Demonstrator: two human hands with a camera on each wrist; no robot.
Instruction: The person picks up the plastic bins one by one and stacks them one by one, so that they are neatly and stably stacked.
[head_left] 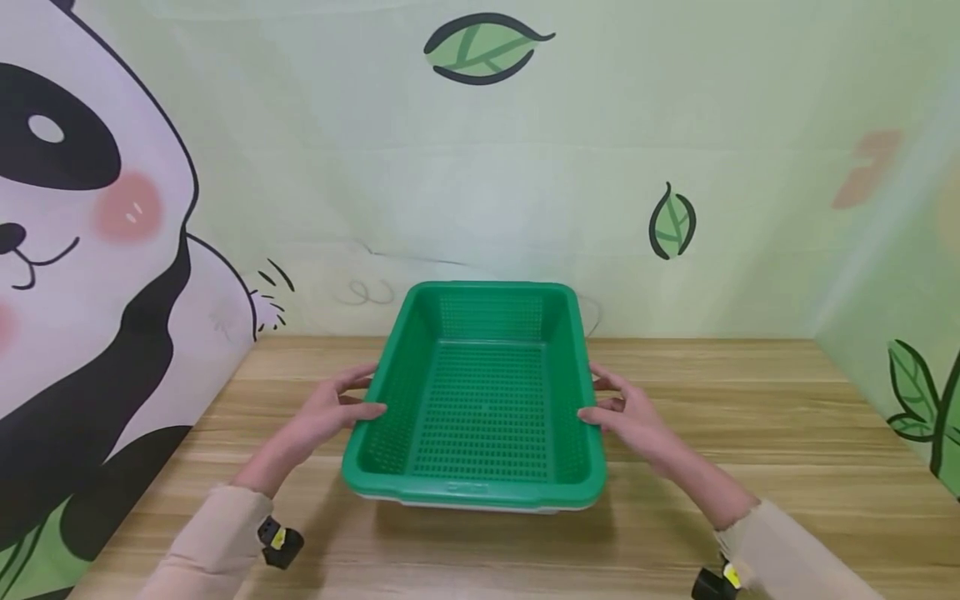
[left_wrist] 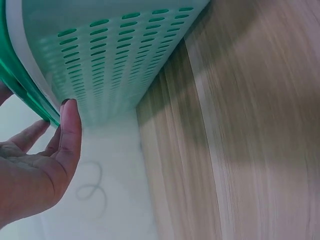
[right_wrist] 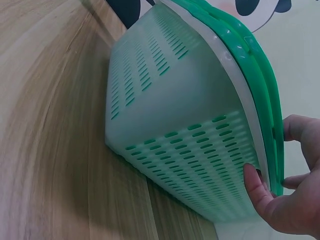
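A green plastic basket (head_left: 487, 408) with a slotted bottom and sides sits nested inside a white basket (left_wrist: 115, 50), whose pale slotted wall shows below the green rim in both wrist views. Nothing lies inside the green one. My left hand (head_left: 330, 408) grips the left long side, thumb over the green rim and fingers outside. On the opposite side, my right hand (head_left: 628, 417) holds the rim likewise, thumb on top. In the right wrist view, a fingertip of the right hand (right_wrist: 295, 195) reaches under the white rim (right_wrist: 245, 95).
Beneath the baskets is a wood-grain table (head_left: 750, 433). A pale green backdrop (head_left: 600, 108) with leaf drawings stands behind it, with a panda picture (head_left: 150, 275) at the left. Each wrist wears a small black camera (head_left: 281, 542).
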